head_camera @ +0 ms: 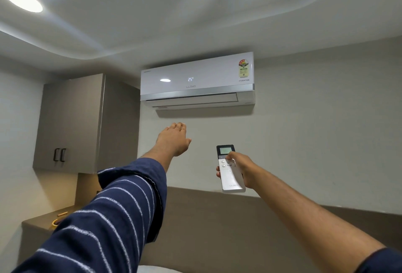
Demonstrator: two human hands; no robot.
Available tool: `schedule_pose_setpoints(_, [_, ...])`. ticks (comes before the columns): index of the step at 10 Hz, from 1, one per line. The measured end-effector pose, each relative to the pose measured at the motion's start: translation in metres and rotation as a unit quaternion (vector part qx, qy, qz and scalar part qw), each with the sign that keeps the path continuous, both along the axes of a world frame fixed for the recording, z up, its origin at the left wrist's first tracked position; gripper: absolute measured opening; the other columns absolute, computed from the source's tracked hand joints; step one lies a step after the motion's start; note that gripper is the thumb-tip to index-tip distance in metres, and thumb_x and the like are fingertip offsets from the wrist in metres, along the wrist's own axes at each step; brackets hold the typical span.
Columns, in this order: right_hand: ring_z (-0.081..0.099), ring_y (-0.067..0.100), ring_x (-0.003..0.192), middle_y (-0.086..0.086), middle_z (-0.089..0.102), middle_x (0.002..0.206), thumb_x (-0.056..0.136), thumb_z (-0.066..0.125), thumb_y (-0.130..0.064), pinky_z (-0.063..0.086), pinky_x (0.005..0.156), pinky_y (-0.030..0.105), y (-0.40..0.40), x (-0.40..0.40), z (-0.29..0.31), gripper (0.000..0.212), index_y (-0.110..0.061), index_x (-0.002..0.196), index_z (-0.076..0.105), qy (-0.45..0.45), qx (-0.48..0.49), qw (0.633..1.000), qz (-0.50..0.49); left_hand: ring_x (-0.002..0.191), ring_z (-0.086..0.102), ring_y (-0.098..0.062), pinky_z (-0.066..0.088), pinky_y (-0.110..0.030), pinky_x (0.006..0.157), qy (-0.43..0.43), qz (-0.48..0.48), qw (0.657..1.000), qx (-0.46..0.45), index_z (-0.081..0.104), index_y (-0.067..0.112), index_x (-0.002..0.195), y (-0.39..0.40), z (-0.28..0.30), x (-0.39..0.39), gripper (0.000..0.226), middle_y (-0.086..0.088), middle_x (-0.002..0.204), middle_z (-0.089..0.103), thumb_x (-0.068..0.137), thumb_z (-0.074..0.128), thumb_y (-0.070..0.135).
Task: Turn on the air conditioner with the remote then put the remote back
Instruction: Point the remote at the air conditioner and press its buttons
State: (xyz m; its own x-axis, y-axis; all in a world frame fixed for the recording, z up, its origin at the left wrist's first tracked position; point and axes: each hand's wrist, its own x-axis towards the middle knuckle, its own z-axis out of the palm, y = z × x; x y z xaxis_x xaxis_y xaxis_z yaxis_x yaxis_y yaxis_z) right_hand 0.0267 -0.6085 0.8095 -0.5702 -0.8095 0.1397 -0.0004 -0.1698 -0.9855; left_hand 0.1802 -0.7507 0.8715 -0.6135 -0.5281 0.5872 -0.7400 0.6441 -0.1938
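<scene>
Gripping the remote (231, 170) in my right hand (241, 169), thumb on buttons, left hand (174, 139) open under the air conditioner (196, 80) showing 25, so it's probably on, next comes putting it back.

left hand (174, 139) raised flat, right hand (240, 169) gripping

Single head-worn view, tilted upward, facing the wall-mounted air conditioner (196, 81), both arms reaching in
</scene>
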Motion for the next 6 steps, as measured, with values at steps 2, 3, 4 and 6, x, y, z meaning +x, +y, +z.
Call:
schedule_pose_setpoints(2, [0.068,0.031,0.055,0.019,0.069,0.074,0.082,0.042,-0.009,0.056,0.059,0.031,-0.001,0.001,0.000,0.018,-0.002,0.095,0.054,0.020,0.006,1.000,0.021,0.152,0.009,-0.025,0.014,-0.038,0.123,0.000,0.002,1.000,0.000,0.006,0.005,0.155,0.001,0.000,0.002,0.066,-0.011,0.164,0.007,0.102,0.024,0.039])
schedule_pose_setpoints(3, [0.070,0.031,0.061,0.019,0.071,0.081,0.081,0.039,-0.009,0.056,0.063,0.032,-0.001,0.004,0.000,0.024,-0.003,0.100,0.053,0.036,0.008,0.999,0.029,0.152,0.009,-0.025,0.014,-0.039,0.122,-0.002,0.005,1.000,-0.003,0.005,0.005,0.155,0.002,-0.001,0.003,0.066,-0.011,0.164,0.007,0.102,0.024,0.039])
schedule_pose_setpoints(4, [0.071,0.030,0.064,0.020,0.072,0.083,0.081,0.037,-0.008,0.057,0.063,0.032,0.000,0.007,0.000,0.028,-0.003,0.104,0.053,0.038,0.002,0.998,0.046,0.152,0.009,-0.025,0.015,-0.039,0.122,-0.002,0.005,1.000,-0.003,0.005,0.005,0.155,0.002,-0.002,0.004,0.066,-0.011,0.164,0.007,0.102,0.024,0.039])
schedule_pose_setpoints(6, [0.072,0.030,0.071,0.022,0.073,0.085,0.083,0.035,-0.005,0.058,0.063,0.031,0.002,0.013,-0.002,0.031,-0.002,0.111,0.050,0.055,-0.015,0.995,0.083,0.152,0.010,-0.026,0.015,-0.039,0.122,-0.004,0.010,1.000,-0.003,0.006,0.005,0.155,0.003,-0.005,0.006,0.066,-0.011,0.164,0.007,0.102,0.025,0.040])
